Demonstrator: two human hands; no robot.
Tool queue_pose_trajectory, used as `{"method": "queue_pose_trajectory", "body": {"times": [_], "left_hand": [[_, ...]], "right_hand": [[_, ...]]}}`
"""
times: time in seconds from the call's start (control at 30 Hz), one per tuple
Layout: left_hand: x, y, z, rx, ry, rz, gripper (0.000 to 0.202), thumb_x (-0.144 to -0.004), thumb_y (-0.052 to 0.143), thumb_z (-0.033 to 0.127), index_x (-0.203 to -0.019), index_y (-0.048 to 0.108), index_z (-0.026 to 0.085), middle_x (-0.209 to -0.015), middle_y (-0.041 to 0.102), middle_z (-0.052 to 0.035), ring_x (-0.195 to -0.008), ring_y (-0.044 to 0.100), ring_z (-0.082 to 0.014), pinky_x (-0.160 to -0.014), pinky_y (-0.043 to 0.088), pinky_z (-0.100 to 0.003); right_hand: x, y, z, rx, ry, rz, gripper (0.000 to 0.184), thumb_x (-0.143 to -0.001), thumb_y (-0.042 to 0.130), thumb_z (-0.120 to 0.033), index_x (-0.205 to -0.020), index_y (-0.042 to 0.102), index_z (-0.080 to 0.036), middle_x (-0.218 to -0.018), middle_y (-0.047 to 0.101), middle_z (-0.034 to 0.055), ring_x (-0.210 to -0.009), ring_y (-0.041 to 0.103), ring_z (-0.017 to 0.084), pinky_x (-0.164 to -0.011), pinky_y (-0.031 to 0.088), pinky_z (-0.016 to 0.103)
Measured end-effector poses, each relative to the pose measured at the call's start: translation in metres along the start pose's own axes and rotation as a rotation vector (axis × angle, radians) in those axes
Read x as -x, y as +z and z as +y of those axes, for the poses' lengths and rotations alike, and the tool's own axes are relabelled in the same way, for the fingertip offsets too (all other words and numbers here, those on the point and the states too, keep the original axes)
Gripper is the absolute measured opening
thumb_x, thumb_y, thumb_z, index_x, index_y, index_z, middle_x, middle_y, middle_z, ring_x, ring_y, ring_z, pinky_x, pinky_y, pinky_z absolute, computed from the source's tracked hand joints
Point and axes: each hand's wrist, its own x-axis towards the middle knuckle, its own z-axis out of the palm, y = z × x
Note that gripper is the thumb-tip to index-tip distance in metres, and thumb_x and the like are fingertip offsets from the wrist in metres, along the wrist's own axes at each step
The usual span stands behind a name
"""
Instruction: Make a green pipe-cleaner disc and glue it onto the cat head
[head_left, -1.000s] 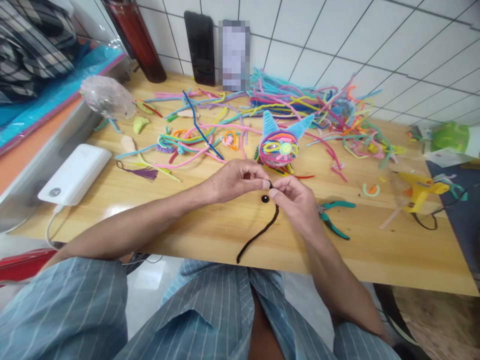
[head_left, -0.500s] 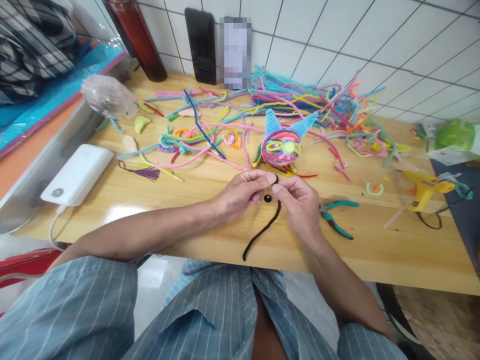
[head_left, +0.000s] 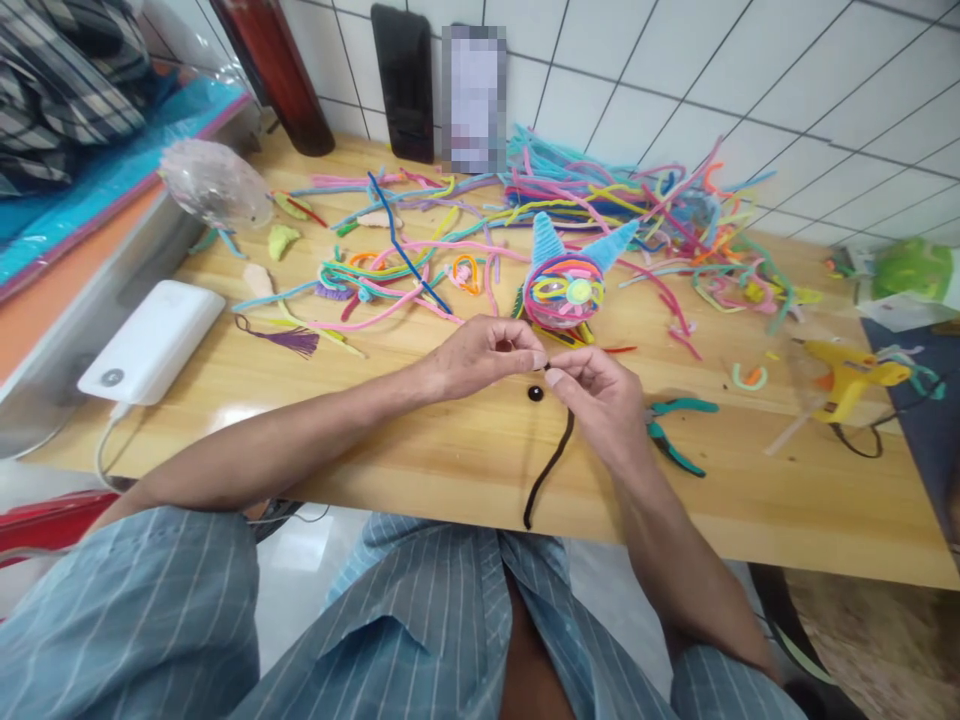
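Note:
A dark pipe cleaner [head_left: 550,472] hangs from my fingertips, its free end near the table's front edge. My left hand [head_left: 491,355] pinches its upper end between thumb and forefinger. Close beside it, my right hand [head_left: 598,400] is closed on the same pipe cleaner, hiding part of it. Below the fingertips a small round black piece [head_left: 535,394] lies on the table. Just beyond my hands stands a colourful pipe-cleaner figure [head_left: 566,290] with two pointed light-blue ears. Teal-handled pliers [head_left: 679,435] lie to the right of my right hand.
Pipe cleaners [head_left: 585,190] in many colours are heaped at the back. A yellow glue gun [head_left: 847,380] lies at the right. A white power bank [head_left: 150,340] with a cable is at the left. Phones [head_left: 403,85] and a red-brown flask [head_left: 289,80] stand against the tiled wall.
The hanging end of the pipe cleaner has swung to the right. My left hand has shifted slightly up, and less of the pipe cleaner shows above the fingertips.

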Motion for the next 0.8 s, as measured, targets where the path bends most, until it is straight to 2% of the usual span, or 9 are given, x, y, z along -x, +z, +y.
{"method": "queue_pose_trajectory", "body": {"times": [0.1,0.27,0.37,0.47,0.57,0.67,0.8], "left_hand": [[0.003,0.008,-0.004,0.077,0.001,0.099,0.041,-0.083,0.086,0.054,-0.084,0.074,0.015,-0.070,0.065,0.0022,-0.065,0.053,-0.0099,-0.065,0.043,-0.024],[0.007,0.028,-0.010,0.281,-0.052,0.263,0.057,-0.071,0.094,0.066,-0.082,0.070,0.016,-0.069,0.062,0.0038,-0.060,0.044,-0.0075,-0.056,0.034,-0.023],[0.010,0.037,-0.011,0.403,-0.088,0.296,0.060,-0.067,0.096,0.067,-0.082,0.068,0.016,-0.065,0.057,0.0053,-0.055,0.038,-0.0062,-0.051,0.029,-0.023],[0.010,0.037,-0.011,0.458,-0.113,0.255,0.055,-0.073,0.093,0.065,-0.080,0.066,0.018,-0.058,0.049,0.0069,-0.051,0.036,-0.0066,-0.050,0.028,-0.023],[0.005,0.027,-0.011,0.385,-0.122,0.209,0.054,-0.083,0.082,0.069,-0.077,0.065,0.019,-0.054,0.046,0.0056,-0.048,0.036,-0.0074,-0.048,0.026,-0.024],[-0.002,0.012,-0.009,0.227,-0.112,0.130,0.054,-0.084,0.080,0.071,-0.081,0.069,0.018,-0.057,0.051,0.0036,-0.049,0.040,-0.0084,-0.049,0.028,-0.025],[-0.006,-0.002,-0.006,0.025,-0.075,0.003,0.042,-0.080,0.088,0.055,-0.087,0.073,0.016,-0.071,0.064,0.0003,-0.058,0.051,-0.0100,-0.055,0.038,-0.023]], "right_hand": [[0.002,0.003,0.001,0.018,-0.033,0.061,0.009,-0.086,0.077,-0.033,-0.086,0.074,-0.024,-0.072,0.073,-0.0027,-0.064,0.062,0.014,-0.066,0.048,0.030],[0.004,0.016,0.001,-0.016,-0.013,0.085,0.013,-0.086,0.076,-0.035,-0.079,0.071,-0.025,-0.070,0.069,-0.0028,-0.065,0.059,0.014,-0.068,0.049,0.031],[0.004,0.021,0.001,-0.034,-0.002,0.078,0.016,-0.086,0.076,-0.035,-0.076,0.070,-0.025,-0.068,0.068,-0.0030,-0.064,0.056,0.014,-0.067,0.047,0.031],[0.003,0.018,0.002,-0.035,-0.008,0.070,0.014,-0.086,0.076,-0.034,-0.077,0.071,-0.025,-0.069,0.069,-0.0028,-0.066,0.059,0.015,-0.069,0.049,0.032],[0.001,0.009,0.003,-0.009,-0.003,0.084,0.013,-0.086,0.077,-0.034,-0.077,0.071,-0.025,-0.069,0.069,-0.0032,-0.064,0.059,0.015,-0.067,0.048,0.032],[0.000,0.002,0.002,0.034,-0.003,0.087,0.013,-0.086,0.076,-0.033,-0.077,0.072,-0.025,-0.067,0.068,-0.0040,-0.061,0.056,0.014,-0.066,0.045,0.032],[0.000,0.000,-0.001,0.091,-0.033,0.041,0.012,-0.087,0.074,-0.030,-0.077,0.072,-0.025,-0.068,0.070,-0.0035,-0.062,0.059,0.014,-0.065,0.045,0.031]]}}
